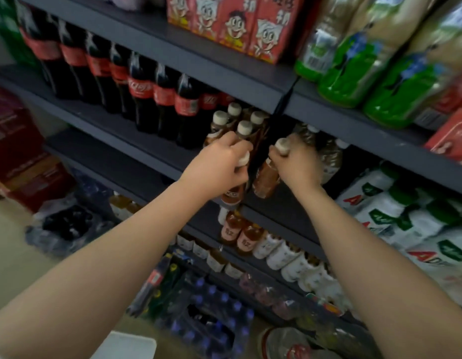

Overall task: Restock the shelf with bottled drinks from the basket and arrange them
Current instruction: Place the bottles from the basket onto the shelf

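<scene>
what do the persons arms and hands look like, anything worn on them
Both arms are bare from the frame edge to the wrist: no sleeves in view. The left hand and right hand show no gloves, watch or bands. Whether there are rings is too blurred to tell.

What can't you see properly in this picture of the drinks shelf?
All in the head view:
- The white-capped brown tea bottle held by the left hand: the hand and forearm cover its neck and most of its body.
- The second white-capped brown tea bottle: the right hand covers its neck.
- The red-labelled dark cola bottles: label print is blurred.
- The basket: not identifiable.
</scene>
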Available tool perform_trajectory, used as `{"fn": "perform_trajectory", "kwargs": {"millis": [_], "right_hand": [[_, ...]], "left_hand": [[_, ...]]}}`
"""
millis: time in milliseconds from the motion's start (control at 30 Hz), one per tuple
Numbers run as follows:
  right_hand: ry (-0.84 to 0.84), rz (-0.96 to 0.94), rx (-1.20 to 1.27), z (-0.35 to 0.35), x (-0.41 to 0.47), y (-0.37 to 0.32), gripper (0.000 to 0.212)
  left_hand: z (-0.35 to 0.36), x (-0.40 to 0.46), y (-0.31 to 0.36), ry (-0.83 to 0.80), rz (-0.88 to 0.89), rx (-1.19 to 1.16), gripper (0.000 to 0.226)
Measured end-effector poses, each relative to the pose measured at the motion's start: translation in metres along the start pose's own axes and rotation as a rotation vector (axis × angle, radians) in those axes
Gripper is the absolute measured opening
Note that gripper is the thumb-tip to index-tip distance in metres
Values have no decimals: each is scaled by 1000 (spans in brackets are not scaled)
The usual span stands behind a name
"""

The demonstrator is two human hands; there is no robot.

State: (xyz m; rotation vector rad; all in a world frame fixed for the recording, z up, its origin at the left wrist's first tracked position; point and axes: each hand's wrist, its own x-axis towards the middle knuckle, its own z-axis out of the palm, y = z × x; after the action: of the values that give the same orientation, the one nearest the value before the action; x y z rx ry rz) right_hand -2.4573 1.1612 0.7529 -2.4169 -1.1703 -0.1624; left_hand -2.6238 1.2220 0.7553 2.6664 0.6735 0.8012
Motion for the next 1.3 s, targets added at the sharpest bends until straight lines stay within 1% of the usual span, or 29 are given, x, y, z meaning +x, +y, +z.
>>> {"fn": "perform_trajectory", "kwargs": {"millis": [100, 133, 233, 333, 400, 467, 533, 600, 667, 700, 733, 767, 800, 833, 900, 967, 1033, 1100, 1167, 1233, 1267, 1300], "right_hand": [[-175, -16, -12, 13, 24, 3, 42], [-203, -9, -13, 17, 31, 4, 41], [-215, -10, -14, 17, 47, 9, 34], [-265, 26, 22, 14, 54, 16, 34], [-274, 18, -15, 16, 56, 19, 38], [-267, 7, -71, 25, 60, 22, 49], [-265, -9, -69, 37, 63, 28, 58], [-217, -57, -83, 50, 68, 34, 59], [-136, -66, 3, 59, 75, 37, 50], [-96, -31, 58, 62, 78, 35, 42], [-69, 0, 29, 63, 81, 30, 36], [-37, 33, 11, 66, 85, 27, 35], [-52, 60, 69, 70, 89, 23, 38], [-76, 81, 179, 74, 91, 20, 44], [-61, 71, 223, 71, 86, 12, 51], [8, 46, 235, 63, 75, 13, 50], [51, -49, 217, 50, 55, 20, 45], [-20, -94, 289, 37, 39, 28, 37], [-159, -132, 333, 33, 31, 28, 33], [-249, -172, 290, 34, 31, 24, 47], [-264, -177, 270, 37, 33, 23, 53], [-254, -164, 238, 40, 36, 23, 55]], "left_hand": [[25, 27, 2, 18, -25, 31, 40], [35, 34, -1, 17, -34, 43, 40], [60, 45, -10, -18, -84, 53, 38], [78, 50, -14, 58, -174, -16, 35], [87, 47, -15, 107, -285, -124, 44], [98, 33, -18, 95, -416, -282, 60], [113, 15, -22, 23, -513, -334, 72], [126, 2, -25, -69, -568, -293, 74], [134, 0, -27, -54, -578, -293, 71], [137, 1, -28, -22, -586, -314, 67], [139, 2, -27, 14, -592, -336, 63], [143, 2, -26, 48, -591, -350, 59], [147, 1, -25, 76, -587, -357, 57], [150, -2, -23, 89, -595, -359, 55], [153, -5, -22, 88, -639, -354, 50], [151, -5, -23, 68, -660, -328, 46], [149, -1, -23, 28, -652, -280, 42], [148, 4, -19, -22, -645, -258, 38], [151, 8, -14, -37, -641, -268, 37], [158, 15, -9, -25, -628, -302, 36], [162, 19, -7, -22, -628, -317, 35], [165, 24, -6, -23, -635, -327, 34]]}}
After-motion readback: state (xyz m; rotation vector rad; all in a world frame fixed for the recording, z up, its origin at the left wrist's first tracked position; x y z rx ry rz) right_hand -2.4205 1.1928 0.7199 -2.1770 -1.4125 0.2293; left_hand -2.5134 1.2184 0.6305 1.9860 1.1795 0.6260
